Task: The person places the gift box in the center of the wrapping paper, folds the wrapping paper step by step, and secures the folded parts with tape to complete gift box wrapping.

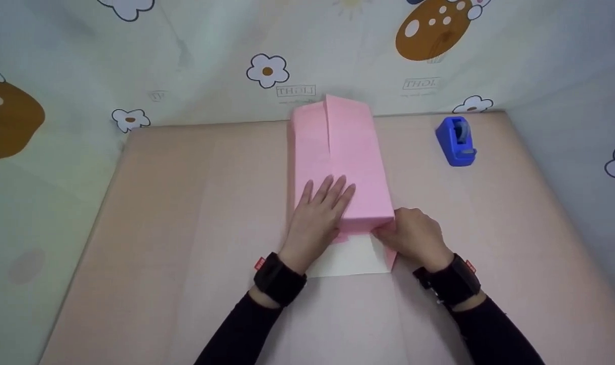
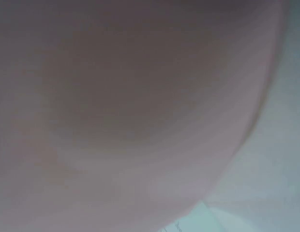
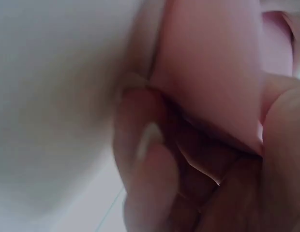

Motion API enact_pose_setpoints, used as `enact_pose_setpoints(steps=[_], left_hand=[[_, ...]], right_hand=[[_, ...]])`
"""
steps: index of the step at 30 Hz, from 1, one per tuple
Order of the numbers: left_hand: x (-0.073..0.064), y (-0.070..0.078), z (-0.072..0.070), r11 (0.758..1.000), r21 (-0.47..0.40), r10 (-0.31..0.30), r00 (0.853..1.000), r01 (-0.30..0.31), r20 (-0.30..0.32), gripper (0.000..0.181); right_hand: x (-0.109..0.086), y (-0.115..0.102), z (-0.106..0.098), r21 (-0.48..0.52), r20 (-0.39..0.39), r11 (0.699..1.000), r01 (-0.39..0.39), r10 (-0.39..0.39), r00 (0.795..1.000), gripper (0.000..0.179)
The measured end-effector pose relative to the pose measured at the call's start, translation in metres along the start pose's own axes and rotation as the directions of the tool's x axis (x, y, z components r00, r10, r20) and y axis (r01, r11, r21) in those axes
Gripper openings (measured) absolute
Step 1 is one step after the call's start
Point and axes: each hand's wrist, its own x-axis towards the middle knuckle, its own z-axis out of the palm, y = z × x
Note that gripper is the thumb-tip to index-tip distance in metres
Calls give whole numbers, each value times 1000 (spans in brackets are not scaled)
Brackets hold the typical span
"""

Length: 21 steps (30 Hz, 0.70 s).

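A long box-shaped parcel in pink paper (image 1: pixel 358 167) lies lengthwise on the table, a loose seam edge lifting at its far end. My left hand (image 1: pixel 315 220) rests on its near left part, fingers straight and spread. At the near right corner, my right hand (image 1: pixel 418 234) pinches the pink paper between thumb and curled fingers; the right wrist view shows the fingers (image 3: pixel 152 179) bent along a pink flap (image 3: pixel 213 63). A white sheet area (image 1: pixel 355 258) with a pink fold (image 1: pixel 391 258) at its right extends from the near end. The left wrist view is mostly a close blur.
A blue tape dispenser (image 1: pixel 457 142) stands at the far right of the table (image 1: pixel 186 213). Behind the table and along its sides hangs a patterned curtain (image 1: pixel 201 66) with flowers and brown shapes.
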Motion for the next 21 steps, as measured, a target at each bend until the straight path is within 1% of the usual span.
enact_pose_setpoints(steps=[2, 4, 6, 7, 9, 11, 13, 14, 15, 16, 17, 21], left_hand=[[0, 0, 0, 1000, -5, 2, 1000, -2, -6, 96], [0, 0, 0, 1000, -4, 1, 1000, -1, -10, 96], [0, -1, 0, 1000, 2, -1, 1000, 1, -10, 96], [-1, -1, 0, 1000, 6, -3, 1000, 3, -9, 95], [-1, -1, 0, 1000, 11, -6, 1000, 6, -8, 95], [-1, -1, 0, 1000, 13, -8, 1000, 9, -7, 95], [0, -1, 1, 1000, 16, -13, 1000, 13, -3, 96], [0, 0, 0, 1000, 21, -14, 1000, 14, 1, 97], [1, 0, 0, 999, 29, -15, 1000, 15, 5, 97], [1, 0, 0, 999, 34, -14, 1000, 14, 10, 97], [1, 0, -1, 999, 43, -12, 1000, 11, 16, 97], [2, 3, -2, 998, 60, -16, 1000, 15, 25, 96]], right_hand=[[-2, -2, -5, -6, -21, 1000, 10, -10, 1000, 34], [-5, -4, -7, -28, -77, 999, 41, -44, 996, 48], [-7, -9, -9, -67, -154, 994, 83, -92, 984, 64], [-8, -11, -8, -84, -192, 991, 107, -121, 974, 73], [-7, -15, -5, -140, -266, 976, 165, -198, 944, 88], [-5, -18, 0, -214, -310, 949, 231, -290, 905, 92], [-2, -21, 5, -277, -319, 915, 293, -376, 870, 93], [-1, -22, 7, -306, -312, 896, 321, -413, 856, 90], [0, -24, 10, -324, -298, 882, 342, -438, 848, 88], [0, -25, 12, -339, -286, 871, 354, -454, 844, 86], [0, -26, 15, -343, -275, 868, 360, -459, 845, 86], [1, -30, 21, -372, -259, 863, 342, -450, 854, 84]])
